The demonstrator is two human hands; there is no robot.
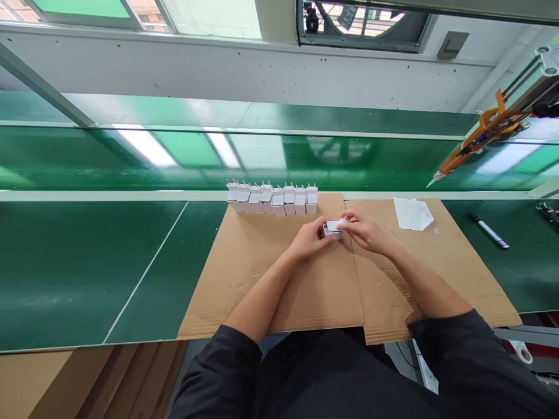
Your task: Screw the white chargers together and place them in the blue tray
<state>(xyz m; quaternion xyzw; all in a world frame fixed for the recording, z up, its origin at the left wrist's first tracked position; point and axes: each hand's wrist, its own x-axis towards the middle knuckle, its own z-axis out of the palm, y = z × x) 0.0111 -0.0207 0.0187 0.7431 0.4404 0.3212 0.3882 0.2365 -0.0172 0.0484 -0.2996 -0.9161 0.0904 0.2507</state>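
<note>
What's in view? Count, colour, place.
Held block: 1, white, centre
Table: 1, green, foreground
Cardboard sheets: 2, brown, on table
Plug adapters: about 8, white, cardboard's back
Paper: count unclear, white, right sheet
Marker: 1, mostly white, table's right
Unclear item: 1, black, right edge
Nozzle tool: 1, orange, upper right
Fan: 1, grey, top
Switch: 1, grey, wall
Sleeves: 2, black, bottom
Left hand: 1, bare, gripping block
Right hand: 1, bare, touching block

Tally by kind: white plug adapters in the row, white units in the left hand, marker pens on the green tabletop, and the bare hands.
White plug adapters in the row: 8
White unit in hand: 1
Marker pen: 1
Left hand and right hand: 2
Total: 12
</note>
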